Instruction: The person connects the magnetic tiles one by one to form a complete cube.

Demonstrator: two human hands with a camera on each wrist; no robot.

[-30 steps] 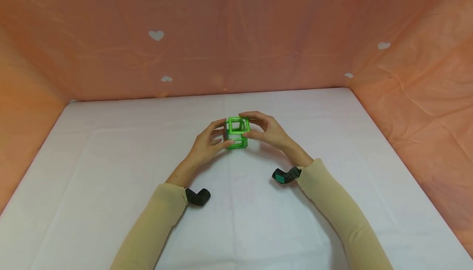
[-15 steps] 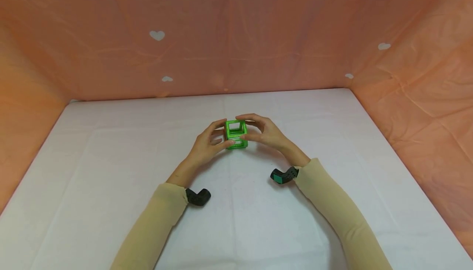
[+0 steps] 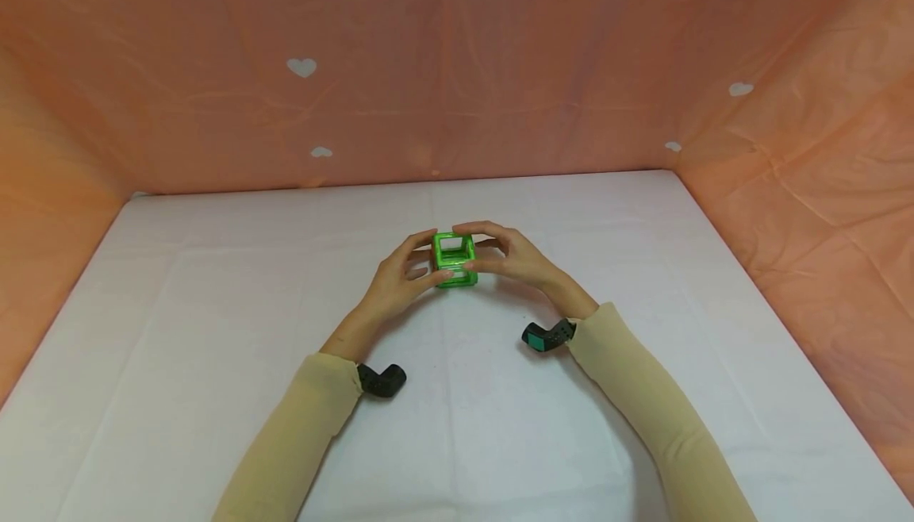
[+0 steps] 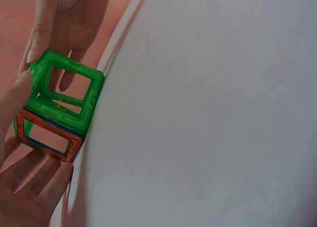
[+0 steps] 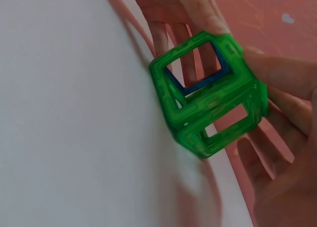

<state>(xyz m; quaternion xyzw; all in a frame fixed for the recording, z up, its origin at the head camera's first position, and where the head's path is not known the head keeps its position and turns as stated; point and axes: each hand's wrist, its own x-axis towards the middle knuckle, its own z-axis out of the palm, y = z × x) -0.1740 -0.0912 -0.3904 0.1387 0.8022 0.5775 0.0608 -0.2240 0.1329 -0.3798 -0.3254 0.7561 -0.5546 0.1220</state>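
A small open-framed cube of magnetic tiles (image 3: 455, 266) stands on the white cloth, held between both hands. Most of its frames are green. In the left wrist view an orange-red tile (image 4: 47, 147) forms the side by the left hand, with a blue edge along it; the right wrist view shows a blue frame (image 5: 210, 81) on that same side. My left hand (image 3: 391, 280) grips the cube from the left, thumb at the near edge and fingers behind. From the right, my right hand (image 3: 524, 259) pinches its upper part, thumb in front and index finger at the far top edge.
A white cloth (image 3: 214, 308) covers the table. Orange sheeting (image 3: 428, 70) with pale hearts rises behind it and at both sides. Black wrist devices (image 3: 383, 381) sit at both cuffs, low over the cloth.
The right hand has moved slightly left and down, bringing a green square tile level onto the cube's top, where it earlier stood off to the right and higher. The left hand stays still.
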